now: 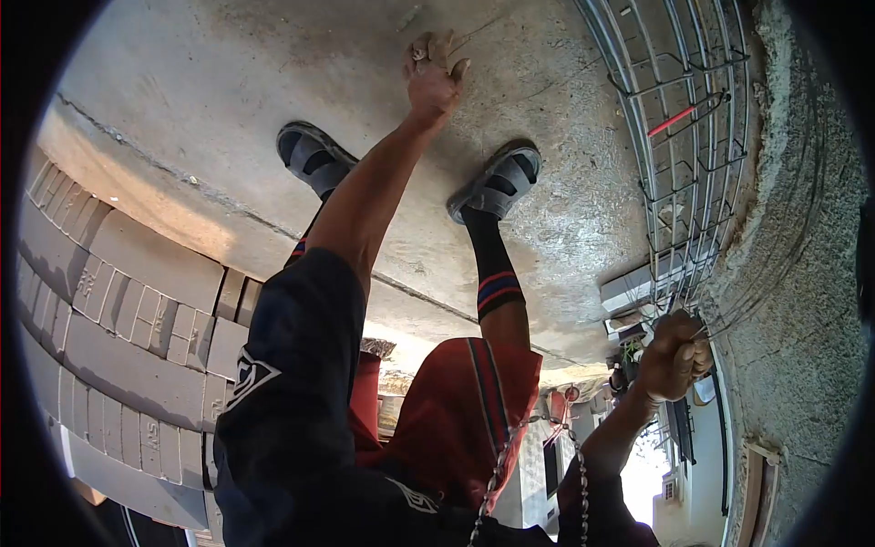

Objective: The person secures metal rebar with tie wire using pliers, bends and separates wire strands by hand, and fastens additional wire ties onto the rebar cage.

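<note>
My left hand is over the concrete floor, its thumb apart from the bent fingers and a ring on one finger. Thin dark lines like wire run by its fingertips; whether the hand touches them I cannot tell. At the right, my right hand is closed in a fist around thin wires, which fan out and curve up across the rough grey surface. Just above that fist is the lower end of a long metal bar cage, with a red piece on one bar.
My sandalled feet stand apart on the floor. Stacked grey blocks line the left side, beyond a crack in the concrete. A chain hangs near my chest. A rough grey surface lies at the right.
</note>
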`<state>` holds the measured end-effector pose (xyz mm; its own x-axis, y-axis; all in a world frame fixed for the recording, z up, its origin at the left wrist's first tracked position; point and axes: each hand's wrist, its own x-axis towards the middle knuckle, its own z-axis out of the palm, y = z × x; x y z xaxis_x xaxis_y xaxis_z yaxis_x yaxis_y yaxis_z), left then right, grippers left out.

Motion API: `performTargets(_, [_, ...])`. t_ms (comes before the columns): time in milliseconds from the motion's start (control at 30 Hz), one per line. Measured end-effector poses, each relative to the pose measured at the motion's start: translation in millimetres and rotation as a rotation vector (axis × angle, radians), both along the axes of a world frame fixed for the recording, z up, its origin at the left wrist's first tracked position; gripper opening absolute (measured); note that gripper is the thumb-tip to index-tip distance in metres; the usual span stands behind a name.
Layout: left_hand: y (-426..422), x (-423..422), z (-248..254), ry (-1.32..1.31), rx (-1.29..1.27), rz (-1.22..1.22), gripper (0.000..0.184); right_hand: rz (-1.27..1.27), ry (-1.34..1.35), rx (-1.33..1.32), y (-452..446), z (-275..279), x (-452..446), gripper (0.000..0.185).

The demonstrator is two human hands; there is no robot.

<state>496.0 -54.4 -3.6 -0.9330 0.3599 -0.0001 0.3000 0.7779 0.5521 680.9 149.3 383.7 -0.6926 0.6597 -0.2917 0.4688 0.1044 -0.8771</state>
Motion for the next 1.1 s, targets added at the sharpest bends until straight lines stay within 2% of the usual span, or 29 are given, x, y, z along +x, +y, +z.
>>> performTargets(33, [4.5, 0.4, -13.5, 0.022, -0.048, -0.018, 0.046, -0.011, 0.087, -0.146, 8.8, -6.8, 10.9, 0.024])
performTargets(100, [6.1, -0.6, -32.0, 0.067, -0.13, -0.071, 0.041, 0.049, 0.139, -0.201, 22.7, -19.7, 24.4, 0.024])
performTargets(200, [-4.2, 1.4, -37.0, 0.032, -0.062, -0.139, 0.024, 0.031, 0.153, -0.224, 32.7, -31.6, 33.1, 0.023])
performTargets(233, [-6.6, 1.4, -38.7, 0.058, -0.042, -0.114, 0.021, 0.019, 0.163, -0.218, 31.8, -40.7, 32.1, 0.023])
performTargets(333, [-21.5, 4.4, -31.7, -0.095, 0.025, -0.1, 0.022, 0.077, 0.148, -0.242, 26.6, -56.1, -6.6, 0.024])
performTargets(400, [-34.9, 9.8, -2.1, -0.48, 0.195, 0.135, 0.014, -0.025, 0.142, -0.186, 9.1, -67.4, -41.1, 0.024])
performTargets(467, [-49.2, 15.7, 28.9, -0.577, 0.534, 0.385, 0.015, -0.014, 0.147, -0.275, -1.6, -75.2, -68.8, 0.021])
performTargets(533, [-76.7, 18.6, 50.6, -0.505, 0.452, 0.547, 0.016, 0.061, 0.103, -0.337, -13.8, -90.4, -100.2, 0.022])
performTargets(600, [-105.5, 16.7, 80.9, -0.744, 0.488, 0.914, 0.02, 0.171, 0.122, -0.353, -33.8, -114.6, -135.5, 0.026])
performTargets(667, [-127.0, 13.6, 137.1, -0.99, 0.725, 1.082, 0.024, 0.014, -0.095, -0.459, -45.5, -162.3, -140.3, 0.032])
performTargets(733, [-139.8, 8.8, 186.5, -1.031, 0.672, 1.112, 0.026, -0.284, -0.392, -0.567, -47.5, -257.8, -113.1, 0.04])
performTargets(800, [-165.0, 6.8, 224.1, -1.136, 0.724, 1.008, 0.026, -0.278, -0.681, -0.259, -56.1, -388.7, -59.8, 0.039])
performTargets(833, [-170.6, 4.1, 239.1, -1.126, 0.656, 1.013, 0.027, -0.233, -0.771, -0.119, -59.2, -428.5, -43.0, 0.037])
performTargets(933, [-208.9, 9.8, 253.8, -1.055, 0.539, 1.068, 0.031, -0.14, -0.701, 0.152, -69.6, -488.9, -30.7, 0.033])
performTargets(1000, [-223.5, 1.6, 254.8, -1.078, 0.521, 1.174, 0.03, -0.224, -0.69, 0.228, -84.6, -521.9, -17.1, 0.032])
performTargets(1067, [-227.6, -12.0, 256.8, -1.095, 0.602, 1.263, 0.031, -0.309, -0.708, 0.297, -95.9, -535.3, -2.3, 0.032])
performTargets(1100, [-229.2, -18.3, 258.5, -1.097, 0.628, 1.232, 0.028, -0.326, -0.74, 0.306, -91.4, -533.2, 7.6, 0.031])
